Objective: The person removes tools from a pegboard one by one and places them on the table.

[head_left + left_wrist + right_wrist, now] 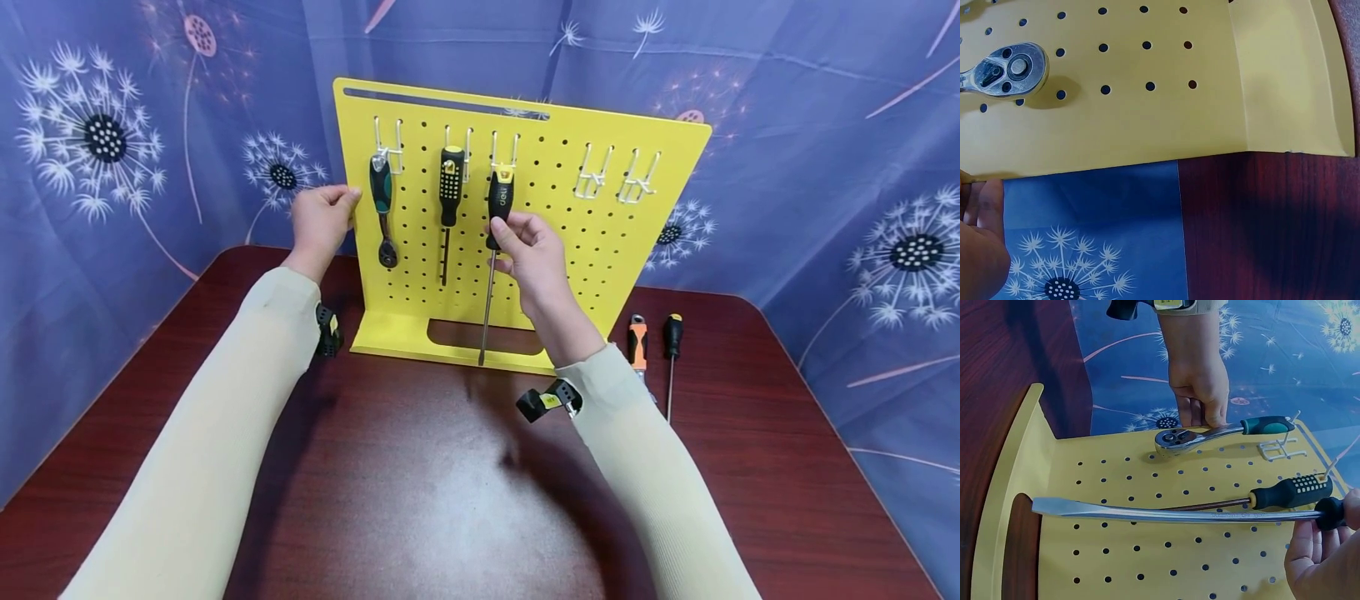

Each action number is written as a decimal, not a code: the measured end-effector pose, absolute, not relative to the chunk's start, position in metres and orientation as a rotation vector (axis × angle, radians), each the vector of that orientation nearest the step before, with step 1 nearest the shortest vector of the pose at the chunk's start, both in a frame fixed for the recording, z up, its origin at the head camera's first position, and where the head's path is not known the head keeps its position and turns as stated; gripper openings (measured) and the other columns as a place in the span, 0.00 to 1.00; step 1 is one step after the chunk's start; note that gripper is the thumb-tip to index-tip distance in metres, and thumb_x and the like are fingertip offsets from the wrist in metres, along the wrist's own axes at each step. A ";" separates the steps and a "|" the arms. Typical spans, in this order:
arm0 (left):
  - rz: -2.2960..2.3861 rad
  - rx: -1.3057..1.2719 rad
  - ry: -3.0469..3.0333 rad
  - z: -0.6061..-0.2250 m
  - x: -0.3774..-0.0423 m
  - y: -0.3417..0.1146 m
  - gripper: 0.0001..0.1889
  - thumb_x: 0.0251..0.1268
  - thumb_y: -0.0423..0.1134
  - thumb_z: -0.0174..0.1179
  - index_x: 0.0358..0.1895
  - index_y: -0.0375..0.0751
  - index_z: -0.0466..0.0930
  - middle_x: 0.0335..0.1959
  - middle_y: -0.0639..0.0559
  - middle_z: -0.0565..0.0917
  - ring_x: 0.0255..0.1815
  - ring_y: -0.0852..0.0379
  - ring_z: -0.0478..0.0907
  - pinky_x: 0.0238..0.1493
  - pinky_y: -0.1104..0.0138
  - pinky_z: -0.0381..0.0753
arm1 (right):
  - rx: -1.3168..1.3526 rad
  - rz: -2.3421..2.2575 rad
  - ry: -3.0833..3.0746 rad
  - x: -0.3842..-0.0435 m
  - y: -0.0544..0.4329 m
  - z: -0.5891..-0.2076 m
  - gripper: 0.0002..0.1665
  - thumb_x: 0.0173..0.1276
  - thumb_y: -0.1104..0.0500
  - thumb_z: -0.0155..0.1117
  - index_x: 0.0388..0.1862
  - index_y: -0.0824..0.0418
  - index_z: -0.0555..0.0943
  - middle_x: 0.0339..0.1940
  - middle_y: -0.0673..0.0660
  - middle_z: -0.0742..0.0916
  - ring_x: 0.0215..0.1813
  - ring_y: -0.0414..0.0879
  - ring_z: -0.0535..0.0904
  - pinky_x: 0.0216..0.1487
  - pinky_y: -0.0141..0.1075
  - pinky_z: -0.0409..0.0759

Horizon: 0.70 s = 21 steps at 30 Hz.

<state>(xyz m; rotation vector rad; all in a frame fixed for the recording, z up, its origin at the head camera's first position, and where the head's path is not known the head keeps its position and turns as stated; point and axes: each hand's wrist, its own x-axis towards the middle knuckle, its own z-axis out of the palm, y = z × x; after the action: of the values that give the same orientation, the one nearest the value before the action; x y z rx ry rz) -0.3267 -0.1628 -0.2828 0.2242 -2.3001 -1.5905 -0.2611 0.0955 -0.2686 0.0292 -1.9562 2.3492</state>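
Note:
My left hand [322, 223] pinches the left edge of a yellow pegboard [420, 283] that stands upright on the table. With thumb and fingers my right hand [542, 262] grips the lower handle of a flat-blade screwdriver [501, 200]. Its handle top meets the third white hook [505, 148]; whether the hook passes through its hole I cannot tell. The long shank points down, tip near the board's base. To its left hang a second screwdriver [451, 185] with a dotted handle and a green-and-black ratchet wrench [382, 185], whose metal head [1017, 67] faces the left wrist view.
Two white hooks [591, 173] at the board's right carry nothing. On the table [420, 483], right of the board, lie an orange-handled tool [637, 342], partly hidden by my right sleeve, and another black screwdriver [673, 337]. A blue dandelion-print curtain [825, 100] stands behind.

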 end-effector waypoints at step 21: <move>-1.582 0.202 -2.292 -0.283 -0.326 -0.163 0.17 0.76 0.42 0.60 0.52 0.31 0.87 0.17 0.64 0.72 0.25 0.67 0.68 0.31 0.77 0.72 | 0.116 2.325 -1.996 -0.226 0.137 -0.264 0.05 0.79 0.62 0.58 0.41 0.53 0.79 0.34 0.41 0.87 0.44 0.36 0.80 0.37 0.27 0.84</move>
<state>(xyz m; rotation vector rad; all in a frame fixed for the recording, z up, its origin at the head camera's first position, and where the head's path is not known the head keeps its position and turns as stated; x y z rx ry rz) -0.3262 -0.1629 -0.2834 0.2024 -2.2916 -1.5823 -0.2264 0.1367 -0.2639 0.1155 -1.9959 2.3251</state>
